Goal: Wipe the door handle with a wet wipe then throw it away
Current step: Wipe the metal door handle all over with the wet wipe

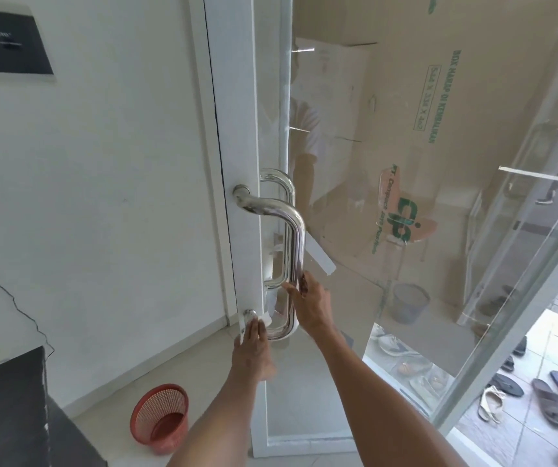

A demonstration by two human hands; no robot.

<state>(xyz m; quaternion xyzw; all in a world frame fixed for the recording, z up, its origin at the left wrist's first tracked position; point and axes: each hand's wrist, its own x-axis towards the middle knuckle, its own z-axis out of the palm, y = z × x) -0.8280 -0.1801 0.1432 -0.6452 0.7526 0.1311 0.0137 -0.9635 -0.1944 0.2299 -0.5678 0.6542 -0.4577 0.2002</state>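
A shiny steel pull handle (pixel 296 237) stands upright on the white-framed glass door (pixel 237 129). My left hand (pixel 254 342) presses a white wet wipe (pixel 264 320) against the handle's lower mount, near the bottom bend. My right hand (pixel 309 303) grips the lower part of the vertical bar, fingers wrapped around it. A red mesh waste basket (pixel 159 417) sits on the floor below left of the door, with nothing visible in it.
The white wall (pixel 102 197) lies left, with a black sign at top left and a dark cabinet corner at bottom left. Behind the glass stand large cardboard boxes and a grey mesh bin (pixel 409 301). Several sandals and shoes lie on tiles at right.
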